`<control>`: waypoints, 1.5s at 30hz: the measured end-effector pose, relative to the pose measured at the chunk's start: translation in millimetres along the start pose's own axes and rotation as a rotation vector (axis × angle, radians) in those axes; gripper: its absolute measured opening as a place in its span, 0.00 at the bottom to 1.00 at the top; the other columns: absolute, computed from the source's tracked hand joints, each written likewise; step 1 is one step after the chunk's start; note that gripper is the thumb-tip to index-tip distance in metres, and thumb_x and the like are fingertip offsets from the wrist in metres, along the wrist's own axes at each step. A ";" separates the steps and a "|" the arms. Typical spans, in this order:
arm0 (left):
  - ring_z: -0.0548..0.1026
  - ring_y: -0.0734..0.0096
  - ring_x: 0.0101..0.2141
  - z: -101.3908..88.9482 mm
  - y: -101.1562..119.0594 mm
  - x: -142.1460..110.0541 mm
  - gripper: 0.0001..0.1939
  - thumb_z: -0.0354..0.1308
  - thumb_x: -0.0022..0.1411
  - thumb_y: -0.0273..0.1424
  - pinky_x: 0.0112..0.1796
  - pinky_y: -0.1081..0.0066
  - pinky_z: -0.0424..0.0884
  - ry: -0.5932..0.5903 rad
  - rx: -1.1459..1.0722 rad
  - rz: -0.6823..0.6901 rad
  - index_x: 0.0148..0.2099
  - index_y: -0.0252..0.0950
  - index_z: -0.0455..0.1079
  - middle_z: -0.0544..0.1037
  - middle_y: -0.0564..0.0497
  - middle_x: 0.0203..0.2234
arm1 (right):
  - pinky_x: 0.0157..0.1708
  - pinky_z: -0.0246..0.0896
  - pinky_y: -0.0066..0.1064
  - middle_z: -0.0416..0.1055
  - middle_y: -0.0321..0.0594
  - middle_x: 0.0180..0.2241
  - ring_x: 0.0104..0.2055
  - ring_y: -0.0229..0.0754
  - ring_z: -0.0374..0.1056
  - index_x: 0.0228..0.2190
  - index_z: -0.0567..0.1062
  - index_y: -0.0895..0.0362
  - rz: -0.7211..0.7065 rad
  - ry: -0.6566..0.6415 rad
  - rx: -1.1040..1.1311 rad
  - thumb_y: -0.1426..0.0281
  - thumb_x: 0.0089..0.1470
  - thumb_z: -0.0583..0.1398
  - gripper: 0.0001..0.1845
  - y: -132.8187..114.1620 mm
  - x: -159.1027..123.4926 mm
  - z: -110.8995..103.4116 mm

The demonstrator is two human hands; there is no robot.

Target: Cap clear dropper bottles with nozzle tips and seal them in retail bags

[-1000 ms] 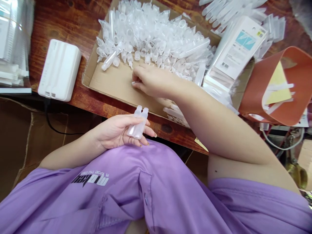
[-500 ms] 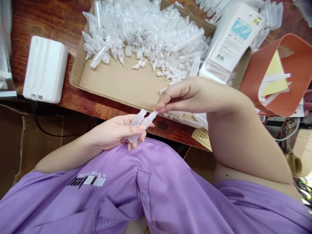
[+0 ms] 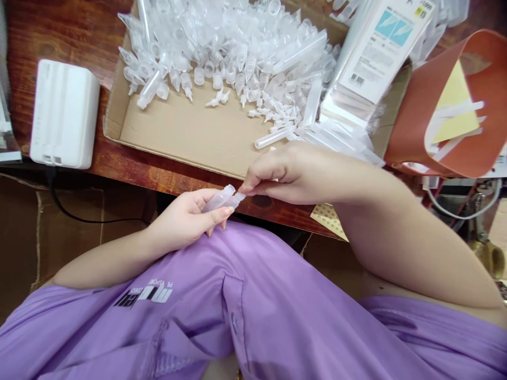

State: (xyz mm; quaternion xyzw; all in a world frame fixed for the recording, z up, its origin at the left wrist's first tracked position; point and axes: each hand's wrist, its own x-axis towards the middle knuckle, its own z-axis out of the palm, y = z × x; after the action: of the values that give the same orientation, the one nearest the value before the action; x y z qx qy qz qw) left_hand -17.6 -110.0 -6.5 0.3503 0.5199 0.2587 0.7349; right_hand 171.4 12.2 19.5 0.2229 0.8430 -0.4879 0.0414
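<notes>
My left hand (image 3: 190, 219) is closed around two small translucent plastic bottles (image 3: 218, 199), held side by side above my lap, their threaded necks pointing up and to the right. At the neck of the nearer bottle, the fingertips of my right hand (image 3: 273, 174) are pinched together. Whatever sits between those fingertips is hidden or too small to make out. Just beyond my hands lies a shallow cardboard tray (image 3: 170, 140), its back part heaped with clear plastic bottle parts (image 3: 222, 47). Small white nozzle tips (image 3: 277, 111) lie near its right side.
A white box-shaped device (image 3: 65, 113) with a black cable stands on the wooden table (image 3: 114, 163) at left. A printed package (image 3: 382, 53) leans at the tray's right. Beyond it is an orange-brown bin (image 3: 412, 126) with paper strips. Dotted yellow paper (image 3: 329, 220) hangs at the table edge.
My right hand has shifted slightly left and down, staying at the nearer bottle's neck. The two bottles sit lower in my left hand's grip. The whole view has moved a little.
</notes>
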 end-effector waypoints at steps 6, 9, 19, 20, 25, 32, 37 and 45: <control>0.64 0.79 0.20 -6.2 -3.9 -1.1 0.16 0.62 0.61 0.39 0.26 0.75 0.60 0.010 -0.052 0.012 0.27 0.33 0.69 0.70 0.55 0.19 | 0.34 0.66 0.29 0.79 0.33 0.31 0.32 0.36 0.73 0.32 0.79 0.54 0.029 -0.005 0.077 0.68 0.54 0.60 0.07 4.1 6.6 -3.6; 0.64 0.81 0.19 -8.5 -3.6 -0.3 0.17 0.61 0.63 0.42 0.23 0.76 0.58 -0.054 -0.114 0.006 0.29 0.33 0.71 0.71 0.55 0.19 | 0.38 0.67 0.29 0.79 0.34 0.34 0.35 0.36 0.73 0.36 0.78 0.53 0.085 0.050 -0.010 0.68 0.56 0.59 0.08 3.4 27.6 -24.4; 0.79 0.73 0.34 -9.8 -6.3 -7.2 0.16 0.63 0.61 0.41 0.36 0.75 0.74 -0.085 -0.274 -0.101 0.43 0.33 0.70 0.81 0.49 0.35 | 0.51 0.65 0.44 0.72 0.53 0.50 0.54 0.55 0.67 0.41 0.76 0.60 0.279 0.187 -0.799 0.80 0.60 0.52 0.15 1.6 112.4 -22.3; 0.79 0.73 0.34 -10.5 -7.0 -7.7 0.16 0.64 0.61 0.40 0.35 0.75 0.73 -0.083 -0.277 -0.101 0.43 0.33 0.70 0.81 0.48 0.36 | 0.51 0.65 0.44 0.72 0.55 0.51 0.54 0.55 0.67 0.43 0.75 0.61 0.268 0.182 -0.792 0.80 0.60 0.50 0.16 -0.3 110.8 -19.1; 0.76 0.75 0.28 -14.5 -9.8 -4.4 0.14 0.62 0.62 0.40 0.27 0.76 0.69 -0.092 -0.215 -0.041 0.41 0.33 0.69 0.80 0.48 0.36 | 0.48 0.68 0.40 0.73 0.45 0.48 0.47 0.48 0.72 0.46 0.75 0.57 0.196 0.252 -0.554 0.76 0.58 0.56 0.15 -11.8 78.8 -11.8; 0.62 0.82 0.19 -13.7 -3.4 -1.3 0.14 0.58 0.65 0.38 0.23 0.77 0.58 -0.138 -0.046 -0.015 0.33 0.32 0.69 0.70 0.57 0.21 | 0.34 0.71 0.31 0.78 0.36 0.30 0.32 0.39 0.74 0.30 0.78 0.53 0.105 0.150 0.329 0.63 0.52 0.64 0.06 -15.6 18.1 -1.3; 0.68 0.80 0.24 -8.3 -4.3 -1.3 0.13 0.58 0.64 0.38 0.31 0.74 0.64 -0.148 -0.009 -0.019 0.35 0.33 0.67 0.70 0.57 0.24 | 0.33 0.70 0.28 0.79 0.37 0.31 0.32 0.38 0.74 0.32 0.80 0.55 0.130 0.146 0.302 0.61 0.54 0.63 0.11 -14.1 1.5 4.9; 0.67 0.77 0.25 -1.6 -4.4 -8.0 0.14 0.55 0.65 0.41 0.33 0.72 0.64 -0.123 0.121 -0.009 0.35 0.35 0.65 0.68 0.58 0.24 | 0.32 0.66 0.27 0.78 0.36 0.29 0.30 0.35 0.72 0.30 0.79 0.58 0.139 0.226 0.345 0.64 0.53 0.63 0.10 -14.8 -10.1 16.6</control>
State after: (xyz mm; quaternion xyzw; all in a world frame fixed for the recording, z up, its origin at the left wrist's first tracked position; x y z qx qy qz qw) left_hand -21.6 -118.3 -5.6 0.4071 0.4901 0.2015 0.7440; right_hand 171.8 -11.4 25.7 0.3375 0.7288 -0.5929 -0.0587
